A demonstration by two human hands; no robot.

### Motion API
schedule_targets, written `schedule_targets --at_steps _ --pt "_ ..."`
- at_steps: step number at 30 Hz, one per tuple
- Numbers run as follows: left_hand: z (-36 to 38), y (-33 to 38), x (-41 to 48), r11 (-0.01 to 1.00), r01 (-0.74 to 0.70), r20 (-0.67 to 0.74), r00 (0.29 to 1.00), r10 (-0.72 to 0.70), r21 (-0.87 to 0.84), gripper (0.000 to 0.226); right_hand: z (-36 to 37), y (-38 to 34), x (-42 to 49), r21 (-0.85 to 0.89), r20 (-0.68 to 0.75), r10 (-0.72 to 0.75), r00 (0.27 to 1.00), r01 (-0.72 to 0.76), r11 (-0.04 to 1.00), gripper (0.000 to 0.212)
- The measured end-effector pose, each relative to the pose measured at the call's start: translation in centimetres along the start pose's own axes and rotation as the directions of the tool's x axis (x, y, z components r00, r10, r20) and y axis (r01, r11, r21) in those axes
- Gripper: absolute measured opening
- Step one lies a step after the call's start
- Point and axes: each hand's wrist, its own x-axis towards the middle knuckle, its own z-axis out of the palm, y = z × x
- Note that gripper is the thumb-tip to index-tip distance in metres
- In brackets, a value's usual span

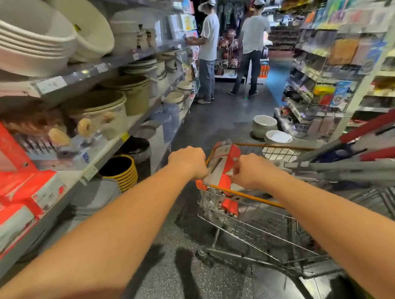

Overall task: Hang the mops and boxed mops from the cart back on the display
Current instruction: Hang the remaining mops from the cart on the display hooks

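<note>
Left hand (188, 160): closed on the boxed mop (225, 168) in the cart (252, 217).
Right hand (250, 169): closed on its other edge.
Risk: box likely snags the wire rim, or knocks loose mops (353, 164).

Two bare forearms in view, no sleeves visible up to the frame edge. No watch, bands or gloves on either wrist. Left hand (188, 161) and right hand (250, 169): bare, no rings visible from the back; fingers partly hidden.

Orange-and-grey boxed mop (224, 170) stands tilted in the wire cart (262, 226).
</note>
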Motion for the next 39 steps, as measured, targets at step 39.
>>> schedule_targets --at_steps 39 --pt "19.8 26.9 24.4 -0.027 0.594 0.481 0.623 -0.617 -0.804 0.049 9.2 29.0 21.8 0.174 0.314 -0.255 0.915 0.208 0.962 0.035"
